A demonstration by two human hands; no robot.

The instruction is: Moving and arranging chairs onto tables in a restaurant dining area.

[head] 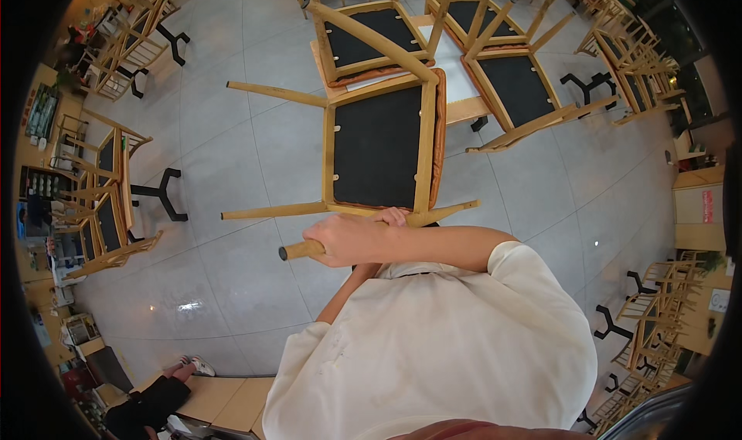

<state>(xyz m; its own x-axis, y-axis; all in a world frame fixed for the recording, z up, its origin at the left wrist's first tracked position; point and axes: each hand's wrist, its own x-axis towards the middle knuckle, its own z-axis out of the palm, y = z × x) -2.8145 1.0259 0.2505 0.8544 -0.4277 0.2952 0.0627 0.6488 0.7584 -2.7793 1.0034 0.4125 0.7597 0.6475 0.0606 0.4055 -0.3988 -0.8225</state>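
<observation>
A wooden chair [379, 144] is held tipped in front of me, the black underside of its seat showing and an orange-brown cushion edge on the right. My right hand [339, 240] reaches across to the left, its fingers wrapped around a wooden leg whose dark-capped tip sticks out. Partly hidden behind my right forearm, my left hand [392, 216] is closed around the same chair's wood near the seat corner. Just beyond is a wooden table [464, 111] with several upturned chairs [377, 37] on it.
Tables with upturned chairs line the left [110, 208] and right [649, 318], their black metal feet [165, 194] reaching onto the grey tiled floor [226, 278]. At the bottom left, a person [153, 402] in dark clothes is beside a wooden counter [226, 402].
</observation>
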